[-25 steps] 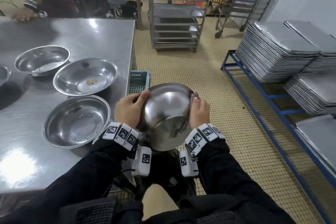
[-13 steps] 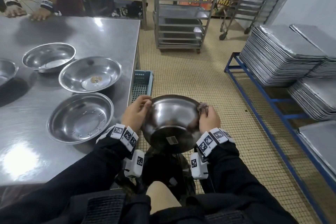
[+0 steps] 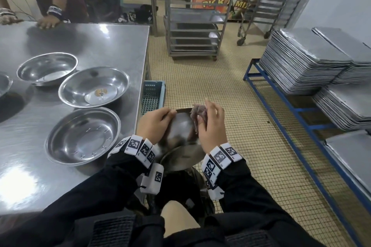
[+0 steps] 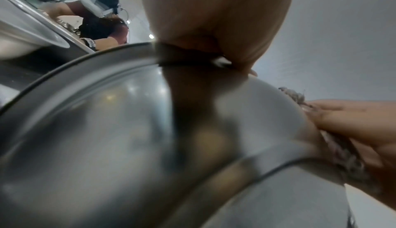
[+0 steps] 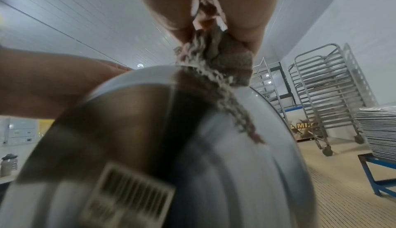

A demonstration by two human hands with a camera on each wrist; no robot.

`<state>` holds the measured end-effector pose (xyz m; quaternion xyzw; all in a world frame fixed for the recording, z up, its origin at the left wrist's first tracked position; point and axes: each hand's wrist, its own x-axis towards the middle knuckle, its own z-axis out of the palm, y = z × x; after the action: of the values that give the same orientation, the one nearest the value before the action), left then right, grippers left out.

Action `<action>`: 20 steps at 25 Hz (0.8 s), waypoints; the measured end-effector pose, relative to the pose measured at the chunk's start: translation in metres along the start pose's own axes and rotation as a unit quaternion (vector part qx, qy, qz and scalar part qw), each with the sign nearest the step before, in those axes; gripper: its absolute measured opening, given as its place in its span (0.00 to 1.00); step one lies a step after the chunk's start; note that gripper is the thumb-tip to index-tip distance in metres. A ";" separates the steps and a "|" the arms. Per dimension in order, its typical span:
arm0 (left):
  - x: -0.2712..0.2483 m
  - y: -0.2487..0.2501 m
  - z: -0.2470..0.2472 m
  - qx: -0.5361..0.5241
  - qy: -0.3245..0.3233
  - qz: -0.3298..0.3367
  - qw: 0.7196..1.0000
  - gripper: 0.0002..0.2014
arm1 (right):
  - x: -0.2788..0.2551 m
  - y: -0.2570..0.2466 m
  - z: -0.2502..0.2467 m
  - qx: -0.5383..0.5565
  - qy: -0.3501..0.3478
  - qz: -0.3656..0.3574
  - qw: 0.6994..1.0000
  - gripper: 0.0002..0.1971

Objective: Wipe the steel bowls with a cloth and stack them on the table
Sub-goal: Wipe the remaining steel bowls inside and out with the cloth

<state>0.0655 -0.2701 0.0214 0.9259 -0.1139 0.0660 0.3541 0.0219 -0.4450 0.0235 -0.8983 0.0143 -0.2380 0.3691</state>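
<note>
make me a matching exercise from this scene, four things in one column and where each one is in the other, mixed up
Things:
1. cloth
2. held bowl
3. nearest table bowl
4. stacked trays

Places:
a. on the blue rack by the wall
b. bunched in the right hand, pressed against the bowl's outside
c. resting empty near the table edge
d. gripped at the rim by the left hand, above the floor beside the table

Pairs: 1-b, 2-d, 3-c, 4-a
</note>
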 end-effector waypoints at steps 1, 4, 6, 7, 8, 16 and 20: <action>0.002 0.001 -0.002 -0.020 0.010 -0.016 1.000 0.18 | -0.006 -0.002 -0.002 0.017 0.033 -0.017 0.999 0.20; 0.008 0.007 -0.010 -0.067 0.044 -0.040 0.996 0.20 | -0.025 -0.009 0.002 -0.024 0.049 -0.083 0.995 0.14; 0.011 0.012 -0.016 -0.073 0.071 -0.021 0.995 0.21 | -0.027 -0.014 0.005 -0.070 0.022 -0.100 0.992 0.19; 0.013 0.014 -0.018 -0.076 0.081 -0.006 0.994 0.22 | -0.021 -0.018 0.005 -0.077 0.022 -0.099 0.992 0.21; 0.014 0.015 -0.020 -0.079 0.087 0.009 0.993 0.22 | -0.014 -0.022 0.004 -0.074 0.030 -0.092 0.993 0.22; 0.021 -0.001 -0.028 -0.184 0.129 -0.046 0.973 0.24 | 0.019 0.012 -0.018 0.051 -0.007 0.141 0.989 0.21; 0.024 -0.006 -0.028 -0.195 0.150 -0.074 0.966 0.26 | -0.001 -0.007 -0.004 0.016 0.016 0.033 0.999 0.22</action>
<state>0.0893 -0.2505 0.0428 0.8242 -0.0008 0.1544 0.5449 0.0181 -0.4425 0.0300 -0.8873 0.0461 -0.2400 0.3911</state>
